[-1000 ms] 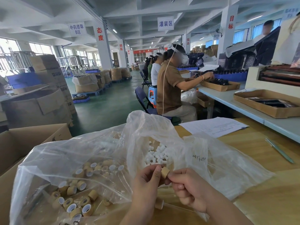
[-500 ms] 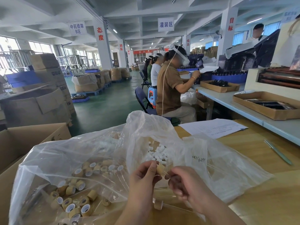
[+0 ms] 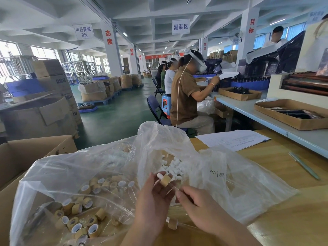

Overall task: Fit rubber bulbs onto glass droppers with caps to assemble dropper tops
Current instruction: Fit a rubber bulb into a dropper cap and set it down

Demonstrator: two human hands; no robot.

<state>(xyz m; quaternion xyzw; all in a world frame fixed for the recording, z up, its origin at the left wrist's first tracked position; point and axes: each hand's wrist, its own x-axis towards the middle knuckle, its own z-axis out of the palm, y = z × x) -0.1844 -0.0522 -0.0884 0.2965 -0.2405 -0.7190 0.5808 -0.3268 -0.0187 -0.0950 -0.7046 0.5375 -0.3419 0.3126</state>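
Head view: what are we holding?

Our left hand [image 3: 152,197] grips a tan cap [image 3: 166,180], fingers curled round it, and a white rubber bulb [image 3: 159,175] pokes out of the cap's far end. Our right hand [image 3: 200,206] pinches a thin glass tube [image 3: 174,186] between thumb and fingertips, just below the cap. The tube shows only faintly, so we cannot tell how deep it sits.

Which step are we on, then?

We judge it the joining step: the bulb is already through the cap and the tube is going into its underside. We hold all of it up over the open plastic bag [image 3: 221,174], near the loose white bulbs [image 3: 171,166] inside.

What does the next move call for?

We need a straight push along the tube's own line, with the left hand bracing the cap. The right pinch should stay close to the cap so the glass neither bends nor snaps, and we should avoid any sideways twist.

And after that?

We would probably lay it beside the finished dropper [image 3: 173,224] that lies under our hands on the table [image 3: 266,160]. Then we would take another from the loose caps [image 3: 87,202] on our left.
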